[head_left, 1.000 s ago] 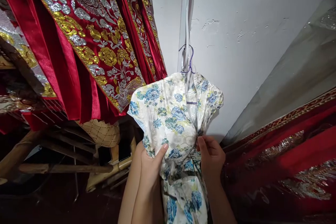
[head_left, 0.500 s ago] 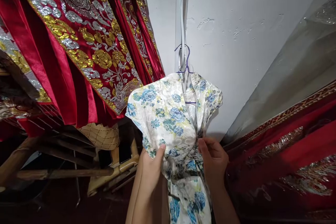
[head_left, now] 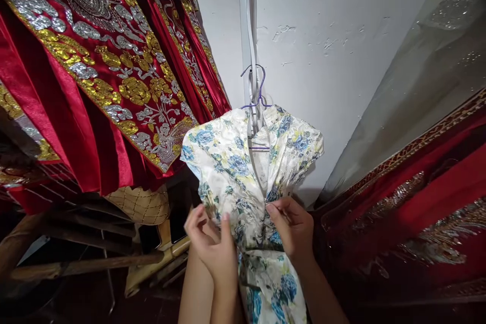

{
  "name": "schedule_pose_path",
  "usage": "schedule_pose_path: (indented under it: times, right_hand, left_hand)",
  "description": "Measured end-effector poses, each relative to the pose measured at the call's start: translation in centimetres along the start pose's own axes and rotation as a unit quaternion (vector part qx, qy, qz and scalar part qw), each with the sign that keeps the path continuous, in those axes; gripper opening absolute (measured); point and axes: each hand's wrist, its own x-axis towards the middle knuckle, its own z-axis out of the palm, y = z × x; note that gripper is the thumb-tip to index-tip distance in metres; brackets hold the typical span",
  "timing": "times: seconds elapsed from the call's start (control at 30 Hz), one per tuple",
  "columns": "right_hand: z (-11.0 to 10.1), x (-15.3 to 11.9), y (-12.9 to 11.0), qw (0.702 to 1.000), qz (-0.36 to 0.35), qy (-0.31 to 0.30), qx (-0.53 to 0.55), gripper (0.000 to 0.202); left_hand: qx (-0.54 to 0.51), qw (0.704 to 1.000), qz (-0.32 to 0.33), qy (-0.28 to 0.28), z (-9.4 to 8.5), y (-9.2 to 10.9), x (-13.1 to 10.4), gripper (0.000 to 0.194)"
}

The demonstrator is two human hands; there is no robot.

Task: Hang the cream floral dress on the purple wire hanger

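A white dress [head_left: 233,162] with blue and yellow flowers hangs from a purple hanger [head_left: 261,83], its neckline parted in front. Just above the waist, my right hand [head_left: 294,225] pinches the front edge of the dress between thumb and fingers. My left hand [head_left: 212,243] is at the other side of the waist, slightly blurred. Its fingers are loosely curled with the thumb apart, and nothing shows between them. Whether its thumb tip touches the cloth I cannot tell. The lower skirt runs out of view at the bottom.
A red garment [head_left: 87,126] with gold and silver sequins hangs at left, above a wooden frame [head_left: 94,263] and a tan quilted piece [head_left: 142,202]. Behind the hanger a white strap [head_left: 251,20] runs down the wall [head_left: 322,0]. Plastic-covered red clothing [head_left: 417,223] stands at right.
My left hand has let go of the dress's side and its fingers now show. My right hand has drawn the front edge leftward, and the neckline faces me more squarely. The view has shifted slightly.
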Motion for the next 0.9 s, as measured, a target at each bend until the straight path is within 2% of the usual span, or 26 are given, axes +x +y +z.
schedule_pose_path:
  times: [0.07,0.13,0.2,0.27,0.33,0.43,0.57,0.77,0.9]
  right_hand:
    - [0.4,-0.1,-0.2,1.0,-0.012,-0.02,-0.007,0.02]
    - [0.6,-0.2,-0.4,0.999,-0.018,-0.038,-0.01,0.016]
    - [0.7,-0.4,-0.6,0.998,-0.022,-0.057,-0.009,0.015]
    - [0.8,-0.4,-0.7,0.997,-0.028,-0.067,-0.009,0.015]
    - [0.9,-0.3,-0.7,0.997,-0.032,-0.071,-0.004,0.014]
    - [0.9,0.2,-0.3,0.997,-0.033,-0.067,-0.003,0.012]
    - [0.9,0.6,0.5,0.999,-0.038,-0.025,-0.02,0.015]
    - [1.1,0.6,1.4,0.999,-0.033,-0.011,-0.021,0.014]
    - [0.8,0.6,1.9,0.999,-0.041,0.001,-0.028,0.013]
  left_hand:
    - [-0.003,0.995,0.018,-0.098,0.7,0.3,-1.1,0.034]
    - [-0.028,0.98,-0.022,-0.198,1.5,0.4,-2.0,0.025]
    - [-0.055,0.967,-0.081,-0.237,2.0,0.4,-2.6,0.026]
    - [-0.071,0.963,-0.121,-0.232,2.2,0.3,-3.0,0.029]
    - [-0.079,0.962,-0.132,-0.225,2.2,0.2,-3.0,0.03]
    - [-0.088,0.959,-0.126,-0.239,2.1,0.2,-2.7,0.028]
    - [-0.099,0.951,-0.113,-0.269,1.9,0.3,-2.3,0.021]
    - [-0.117,0.95,-0.118,-0.263,1.6,0.6,-2.6,0.02]
    - [-0.118,0.946,-0.114,-0.279,1.7,1.0,-2.6,0.021]
